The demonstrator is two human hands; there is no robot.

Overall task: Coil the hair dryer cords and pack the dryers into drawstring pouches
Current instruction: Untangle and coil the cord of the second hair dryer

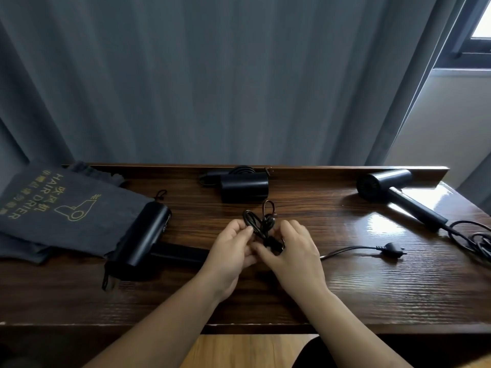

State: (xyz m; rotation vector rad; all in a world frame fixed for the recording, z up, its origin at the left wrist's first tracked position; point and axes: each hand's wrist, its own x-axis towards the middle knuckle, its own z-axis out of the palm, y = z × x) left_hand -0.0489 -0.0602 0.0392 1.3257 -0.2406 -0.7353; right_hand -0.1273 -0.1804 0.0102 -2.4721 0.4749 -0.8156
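Note:
A black hair dryer [144, 232] lies at the left of the dark wooden table [345, 282], its handle pointing toward my hands. My left hand [231, 251] and my right hand [295, 251] together grip a bundle of looped black cord [259, 221] above the table's middle. The cord's loose end trails right to a plug [392, 248] lying flat. A second dryer [244, 187] with a coiled cord sits at the back centre. A third dryer [393, 195] lies at the right, its cord [475, 240] in a loose heap. Grey drawstring pouches [61, 211] printed "HAIR DRIER" lie at the left.
A raised wooden lip [345, 170] runs along the table's back edge, with grey curtains [212, 75] behind it. A window [478, 27] shows at the top right. The near table edge [239, 328] runs just above my forearms.

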